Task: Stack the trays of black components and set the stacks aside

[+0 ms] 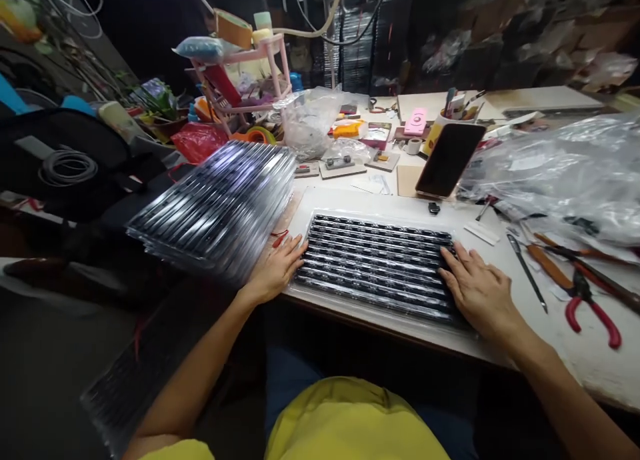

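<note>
In front of me a clear plastic tray (380, 313) lies on the white table, with rows of slim black parts (375, 263) in it. My left hand (277, 270) rests at the tray's left edge, fingers stretched out and touching it. On the right edge lies my right hand (475, 287), its fingers spread over the ends of the rows. Neither hand grips anything. Left of the tray stands a tall stack of similar filled trays (220, 200), close beside my left hand.
A phone (450, 160) leans upright behind the tray. Red-handled pliers (583, 300), a pointed metal tool (527, 273) and a large plastic bag (560, 173) lie to the right. A pink rack (240, 80) stands at the back left. The table's front edge runs close below the tray.
</note>
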The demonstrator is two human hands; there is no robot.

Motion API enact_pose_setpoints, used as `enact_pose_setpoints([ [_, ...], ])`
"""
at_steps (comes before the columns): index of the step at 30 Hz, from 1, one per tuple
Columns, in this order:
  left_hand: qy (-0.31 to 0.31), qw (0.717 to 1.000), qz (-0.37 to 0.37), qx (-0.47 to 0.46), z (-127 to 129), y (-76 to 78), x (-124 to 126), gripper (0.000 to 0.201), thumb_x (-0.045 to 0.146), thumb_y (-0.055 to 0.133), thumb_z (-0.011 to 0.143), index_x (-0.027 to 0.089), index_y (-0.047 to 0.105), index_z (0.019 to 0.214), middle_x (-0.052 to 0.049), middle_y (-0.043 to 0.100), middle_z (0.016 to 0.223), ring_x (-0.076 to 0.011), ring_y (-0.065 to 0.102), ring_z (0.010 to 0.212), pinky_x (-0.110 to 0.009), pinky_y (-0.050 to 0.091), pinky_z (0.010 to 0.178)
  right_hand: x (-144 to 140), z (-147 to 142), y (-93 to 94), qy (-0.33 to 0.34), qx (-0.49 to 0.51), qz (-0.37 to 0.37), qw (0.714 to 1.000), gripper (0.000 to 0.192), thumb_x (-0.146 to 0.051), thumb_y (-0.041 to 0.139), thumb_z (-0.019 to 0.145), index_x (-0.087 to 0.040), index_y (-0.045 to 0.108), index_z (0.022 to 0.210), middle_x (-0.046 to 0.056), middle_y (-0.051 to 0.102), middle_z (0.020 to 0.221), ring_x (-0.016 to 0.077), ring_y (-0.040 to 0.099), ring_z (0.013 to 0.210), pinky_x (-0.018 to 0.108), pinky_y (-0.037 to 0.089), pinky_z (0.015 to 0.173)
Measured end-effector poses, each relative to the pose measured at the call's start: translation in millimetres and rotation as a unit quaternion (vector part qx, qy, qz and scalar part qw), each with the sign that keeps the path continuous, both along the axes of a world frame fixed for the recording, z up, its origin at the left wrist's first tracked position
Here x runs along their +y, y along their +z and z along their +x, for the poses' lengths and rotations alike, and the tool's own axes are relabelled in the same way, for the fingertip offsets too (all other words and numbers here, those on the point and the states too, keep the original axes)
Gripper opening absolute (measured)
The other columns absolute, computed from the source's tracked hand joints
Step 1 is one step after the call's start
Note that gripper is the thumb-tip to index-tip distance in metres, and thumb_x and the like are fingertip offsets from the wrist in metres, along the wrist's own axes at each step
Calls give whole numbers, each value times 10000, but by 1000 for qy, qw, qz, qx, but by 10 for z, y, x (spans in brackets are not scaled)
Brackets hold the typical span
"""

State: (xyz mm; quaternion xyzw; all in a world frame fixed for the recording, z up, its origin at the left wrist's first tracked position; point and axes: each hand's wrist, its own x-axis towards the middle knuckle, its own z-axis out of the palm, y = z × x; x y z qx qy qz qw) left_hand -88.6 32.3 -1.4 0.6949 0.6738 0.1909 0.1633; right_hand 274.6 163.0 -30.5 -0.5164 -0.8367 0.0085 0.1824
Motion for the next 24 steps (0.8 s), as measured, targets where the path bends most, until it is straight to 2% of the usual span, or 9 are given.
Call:
enact_pose_setpoints([
  [4, -39, 992, -34, 113, -17, 119, -57, 911, 643, 600, 707, 194, 289, 1436, -128, 225, 1518, -310, 86, 1412, -499, 135, 1120, -19, 26, -10, 13, 6, 8, 1000, 524, -395, 247, 903, -155, 489, 1300, 155, 418, 1418, 301, 388, 1296, 520, 328, 1007],
  [6, -32, 987, -27, 153, 8, 151, -64, 960, 655, 642, 655, 180, 319, 1423, -143, 253, 1507, -334, 78, 1408, -525, 78, 1120, -7, 59, -5, 6, 24, -8, 1000, 557, -442, 261, 900, -138, 448, 1328, 170, 387, 1434, 301, 378, 1303, 514, 329, 1013],
  [8, -26, 988, -25, 148, 26, 160, -60, 964, 650, 653, 646, 165, 335, 1415, -157, 273, 1497, -334, 85, 1408, -521, 78, 1121, 32, 98, -1, -26, 51, -28, 998, 642, -524, 292, 881, -104, 405, 1354, 199, 359, 1443, 326, 349, 1317, 536, 314, 1023],
  [10, -27, 995, -34, 92, 21, 154, -59, 971, 651, 647, 653, 160, 317, 1423, -162, 259, 1500, -319, 107, 1408, -490, 141, 1121, 83, 134, 0, -71, 81, -59, 992, 707, -583, 330, 849, -81, 422, 1338, 221, 378, 1423, 356, 341, 1315, 562, 293, 1033],
  [13, -13, 998, -44, -41, -13, 125, -66, 798, 620, 512, 789, 165, 330, 1419, -132, 274, 1500, -267, 211, 1393, -428, 226, 1112, 126, 140, 18, -93, 142, -108, 979, 679, -583, 377, 818, -64, 539, 1226, 226, 474, 1347, 366, 389, 1281, 542, 279, 1060],
  [16, 45, 990, -11, -134, -23, 57, -70, 591, 503, 360, 906, 143, 415, 1372, -105, 394, 1447, -218, 295, 1365, -394, 235, 1119, 88, 75, 87, -104, 254, -154, 949, 613, -534, 478, 778, -92, 572, 1192, 185, 476, 1362, 327, 379, 1297, 489, 246, 1100],
  [18, 64, 987, 27, -148, -5, -6, -71, 534, 451, 372, 913, 143, 464, 1338, -94, 450, 1410, -211, 317, 1355, -398, 228, 1127, 36, 26, 153, -119, 313, -186, 924, 594, -497, 513, 775, -118, 551, 1231, 161, 439, 1400, 286, 364, 1316, 449, 233, 1115],
  [20, 55, 987, 53, -139, 22, -64, -73, 491, 420, 388, 912, 162, 493, 1317, -83, 477, 1391, -211, 342, 1342, -413, 228, 1131, -13, -1, 219, -125, 337, -207, 910, 605, -489, 507, 793, -119, 524, 1270, 154, 421, 1414, 252, 371, 1316, 404, 240, 1117],
  [24, 39, 991, 54, -116, 55, -101, -83, 467, 397, 356, 928, 188, 486, 1324, -72, 472, 1396, -206, 341, 1342, -438, 230, 1130, -91, -6, 377, -130, 414, -215, 875, 602, -497, 572, 777, -151, 538, 1268, 129, 493, 1364, 242, 444, 1265, 373, 298, 1092],
])
